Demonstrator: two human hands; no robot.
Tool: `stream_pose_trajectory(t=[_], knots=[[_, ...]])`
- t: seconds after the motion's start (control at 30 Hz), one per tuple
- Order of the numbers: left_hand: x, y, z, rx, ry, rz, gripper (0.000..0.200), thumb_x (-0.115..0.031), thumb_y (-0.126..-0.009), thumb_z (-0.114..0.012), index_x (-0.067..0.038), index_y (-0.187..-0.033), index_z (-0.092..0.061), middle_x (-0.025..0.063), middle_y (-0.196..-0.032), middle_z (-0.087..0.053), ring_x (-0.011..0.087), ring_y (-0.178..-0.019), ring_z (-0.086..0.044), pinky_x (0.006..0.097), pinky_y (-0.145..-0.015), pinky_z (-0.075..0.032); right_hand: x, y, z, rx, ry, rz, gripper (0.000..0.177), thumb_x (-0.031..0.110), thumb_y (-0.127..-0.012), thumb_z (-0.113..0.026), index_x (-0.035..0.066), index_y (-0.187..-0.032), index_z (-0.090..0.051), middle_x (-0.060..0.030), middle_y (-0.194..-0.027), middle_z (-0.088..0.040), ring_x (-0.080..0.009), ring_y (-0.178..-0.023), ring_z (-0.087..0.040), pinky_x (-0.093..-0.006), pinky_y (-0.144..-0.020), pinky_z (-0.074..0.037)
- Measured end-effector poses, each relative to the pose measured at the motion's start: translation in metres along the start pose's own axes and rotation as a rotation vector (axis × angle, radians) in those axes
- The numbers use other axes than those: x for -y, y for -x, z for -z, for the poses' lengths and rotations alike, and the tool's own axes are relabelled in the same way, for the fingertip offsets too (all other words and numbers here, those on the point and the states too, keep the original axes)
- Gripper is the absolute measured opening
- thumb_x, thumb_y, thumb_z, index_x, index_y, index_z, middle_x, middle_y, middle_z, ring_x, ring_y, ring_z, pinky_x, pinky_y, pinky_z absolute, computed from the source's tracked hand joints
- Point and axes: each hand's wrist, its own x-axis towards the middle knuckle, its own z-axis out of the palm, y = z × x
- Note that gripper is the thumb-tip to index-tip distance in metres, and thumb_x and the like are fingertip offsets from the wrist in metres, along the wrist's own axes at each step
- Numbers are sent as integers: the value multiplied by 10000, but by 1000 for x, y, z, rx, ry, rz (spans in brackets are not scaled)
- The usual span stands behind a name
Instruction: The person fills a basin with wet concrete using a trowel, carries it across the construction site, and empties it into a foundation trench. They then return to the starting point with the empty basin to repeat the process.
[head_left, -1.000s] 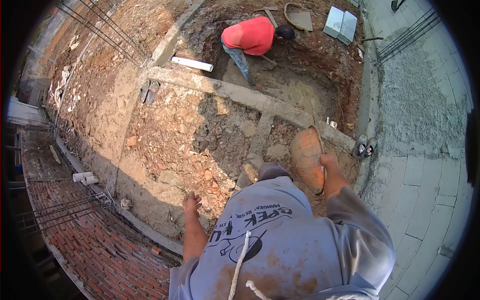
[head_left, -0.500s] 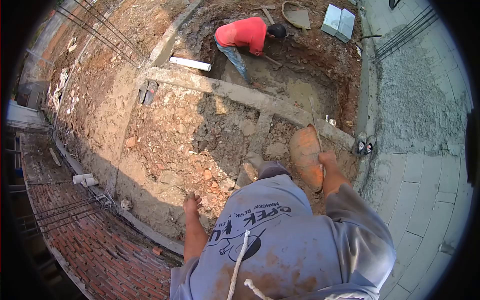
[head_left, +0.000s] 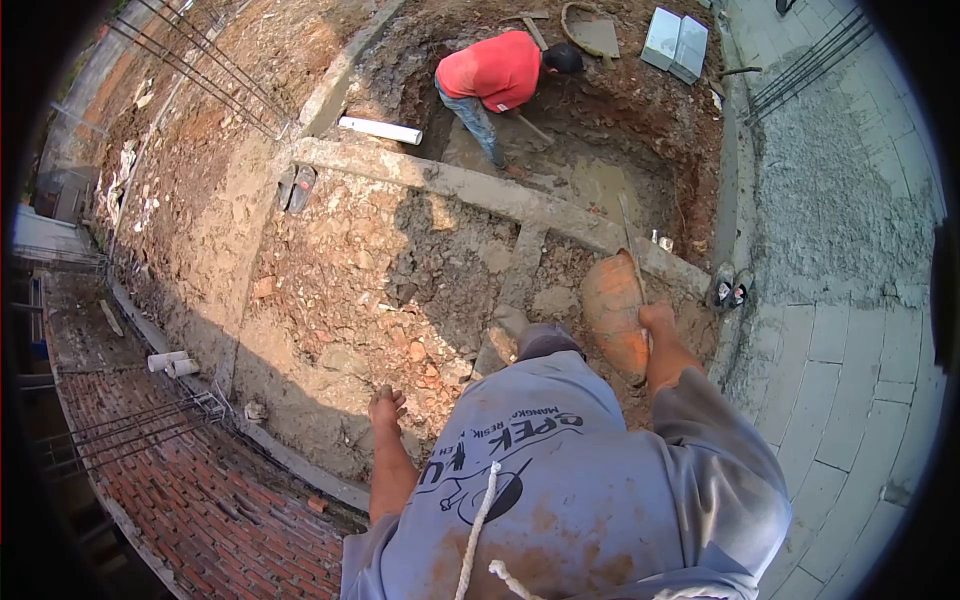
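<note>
The right hand [head_left: 657, 320] has its fingers closed on the near rim of an orange-brown, mud-smeared round basin [head_left: 612, 308], which hangs tilted on edge just ahead of the hand and to its inner side, over the broken earth. A thin wooden stick [head_left: 627, 232] stands just beyond the basin's far rim. The left hand [head_left: 385, 405] hangs free with the fingers loosely curled, gripping nothing, above a patch of reddish rubble and clods [head_left: 350, 300] that spreads ahead of it. Between the two hands lies the person's grey printed shirt [head_left: 560, 480], with a white twisted rope [head_left: 478, 525] running down its front. Beyond both hands a grey concrete beam [head_left: 480, 190] crosses the ground; a pair of dark sandals [head_left: 298, 186] lies against its far-left end, and a white plastic pipe [head_left: 380, 129] rests just past it. Farther on, in a dug pit, a co-worker in a red shirt [head_left: 492, 70] bends over the soil. Outward of the right hand another pair of sandals [head_left: 728, 288] sits at the edge of grey paving slabs [head_left: 850, 360]. Outward of and behind the left hand is red brick paving [head_left: 200, 490].
</note>
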Motion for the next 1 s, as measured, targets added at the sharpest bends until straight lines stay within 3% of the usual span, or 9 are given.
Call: stream_pose_trajectory(t=[0.13,0.23,0.33,0.37,0.47,0.57,0.8,0.93,1.0], knots=[[-3,5,0,-3,0,-1,469,-282,-894,-434,34,-1233,-365,183,-1099,-535,262,-922,-564,378,-724,-483,-18,-41,-25,3,102,35,385,179,-774,-394,-87,-997,-559,-215,-1103,-549,-319,-1006,-546,-357,-877,-424],[1,-2,4,18,-13,-10,465,-281,-896,-427,37,-1229,-366,181,-1093,-537,262,-918,-565,378,-721,-482,-7,-19,-13,-16,22,21,280,156,-754,-434,-23,-862,-621,-196,-791,-638,-290,-761,-639,-373,-703,-497],[2,-4,3,-23,65,-3,338,-261,-878,-502,-19,-1110,-462,90,-877,-587,167,-697,-577,291,-535,-462,-4,-10,-8,-57,24,40,267,152,-757,-430,-23,-824,-621,-179,-695,-631,-279,-685,-638,-367,-658,-499],[2,-4,2,-26,67,-1,338,-262,-879,-501,-19,-1110,-462,90,-878,-587,167,-699,-577,293,-537,-463,-6,-11,-8,-65,24,42,266,151,-758,-429,-23,-817,-621,-176,-676,-629,-276,-668,-637,-365,-648,-500],[-1,1,-1,-36,66,4,338,-264,-880,-497,-19,-1109,-459,88,-882,-586,169,-707,-579,300,-546,-467,-10,-19,-12,-12,19,29,297,164,-770,-412,-29,-881,-609,-184,-842,-589,-281,-799,-593,-355,-733,-466],[-2,5,-4,-35,47,4,345,-265,-881,-495,-18,-1119,-453,89,-888,-586,175,-716,-581,308,-560,-471,-3,-2,0,56,12,6,376,188,-797,-380,-37,-1019,-583,-199,-1182,-502,-296,-1082,-497,-341,-918,-395],[1,-2,-3,-19,33,13,355,-263,-883,-485,-23,-1142,-444,95,-907,-585,185,-737,-584,311,-575,-473,-27,-38,-25,67,177,87,408,198,-841,-319,-21,-1089,-557,-186,-1264,-433,-271,-1173,-418,-338,-959,-352],[-1,-4,-6,-12,29,19,364,-258,-884,-477,-25,-1161,-440,100,-923,-583,187,-752,-585,311,-575,-473,-47,-73,-50,-110,194,112,390,176,-740,-434,-8,-1065,-550,-217,-1075,-566,-317,-970,-575,-382,-842,-455],[1,-6,-5,-9,37,19,368,-253,-883,-476,-26,-1169,-437,102,-930,-585,189,-755,-585,310,-576,-472,-41,-67,-46,-63,148,62,400,176,-740,-435,-9,-1079,-542,-212,-1090,-560,-313,-986,-568,-376,-853,-450]])
